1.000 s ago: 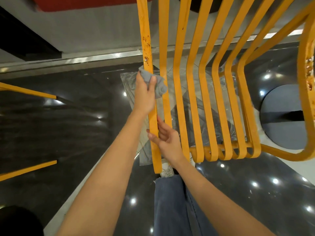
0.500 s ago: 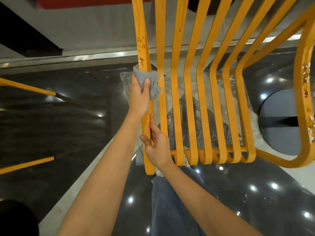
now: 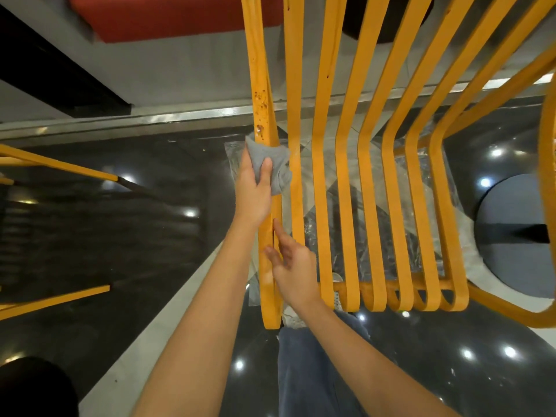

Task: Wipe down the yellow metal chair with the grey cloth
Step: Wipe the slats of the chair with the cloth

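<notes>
The yellow metal chair [image 3: 346, 176] fills the view, its curved slats running away from me. My left hand [image 3: 254, 191] grips the grey cloth [image 3: 281, 168], wrapped around the leftmost slat just below a patch of rust spots [image 3: 261, 103]. Lower on the same slat, my right hand [image 3: 293, 266] touches it with straight fingers, the index finger lying along the slat's edge.
A clear plastic sheet [image 3: 406, 182] lies on the dark glossy floor under the chair. A round dark table base [image 3: 517, 236] sits at the right. Yellow legs of another chair [image 3: 60, 167] reach in from the left. My jeans leg [image 3: 316, 371] is below.
My right hand has loosened its hold on the leftmost slat and its fingers are now straight. My left hand keeps the cloth just under the rust spots.
</notes>
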`<state>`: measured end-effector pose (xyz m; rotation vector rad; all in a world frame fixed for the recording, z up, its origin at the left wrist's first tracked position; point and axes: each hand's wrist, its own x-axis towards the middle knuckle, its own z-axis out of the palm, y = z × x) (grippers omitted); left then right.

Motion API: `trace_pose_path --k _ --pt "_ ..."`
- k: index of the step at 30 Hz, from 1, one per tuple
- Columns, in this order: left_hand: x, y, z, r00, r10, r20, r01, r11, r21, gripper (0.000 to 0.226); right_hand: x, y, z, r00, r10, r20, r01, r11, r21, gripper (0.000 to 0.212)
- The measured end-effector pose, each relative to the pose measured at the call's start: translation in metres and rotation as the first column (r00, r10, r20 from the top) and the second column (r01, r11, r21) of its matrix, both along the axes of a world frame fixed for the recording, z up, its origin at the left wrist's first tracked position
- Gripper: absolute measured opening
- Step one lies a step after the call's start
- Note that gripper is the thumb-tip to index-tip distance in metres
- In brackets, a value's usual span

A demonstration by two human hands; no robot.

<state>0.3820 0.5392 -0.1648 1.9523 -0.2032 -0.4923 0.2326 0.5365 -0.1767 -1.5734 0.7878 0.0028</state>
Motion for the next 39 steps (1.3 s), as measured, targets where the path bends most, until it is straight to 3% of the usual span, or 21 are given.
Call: trace_pose_path --k 6,10,15,23,29,36,39 --pt "0.003 0.007 -0.006 0.995 0.052 -0.084 -0.053 0.999 -0.009 0.032 0.052 -0.030 0.008 0.994 -0.079 0.079 0.088 0.989 -0.120 0.021" --pt "0.027 -0.011 0.002 0.999 0.006 -0.033 -0.006 1.000 -0.007 0.041 0.063 -0.037 0.014 0.995 -0.071 0.064 0.078 0.990 -0.117 0.044" --pt "0.004 0.021 -0.010 0.994 -0.025 -0.102 0.025 1.000 -0.006 0.032 0.067 -0.043 0.014 0.992 -0.100 0.082 0.114 0.976 -0.183 0.020" --pt "0.041 -0.021 0.004 0.998 -0.008 -0.066 0.008 1.000 0.005 0.032 0.065 -0.040 0.013 0.984 -0.161 0.083 0.167 0.984 -0.070 0.040" --pt "0.010 0.000 0.002 0.994 0.004 -0.113 -0.012 0.998 -0.064 0.041 0.066 -0.039 0.009 0.974 -0.198 0.109 0.206 0.977 -0.063 0.027" --pt "0.054 -0.039 0.007 0.992 0.049 0.113 -0.050 0.999 0.007 0.035 0.066 -0.045 0.007 0.982 -0.178 0.068 0.178 0.984 -0.001 0.041" --pt "0.067 -0.045 0.009 0.988 0.106 0.114 -0.104 0.994 -0.019 0.024 0.067 -0.048 0.006 0.986 -0.155 0.061 0.156 0.988 -0.012 0.042"
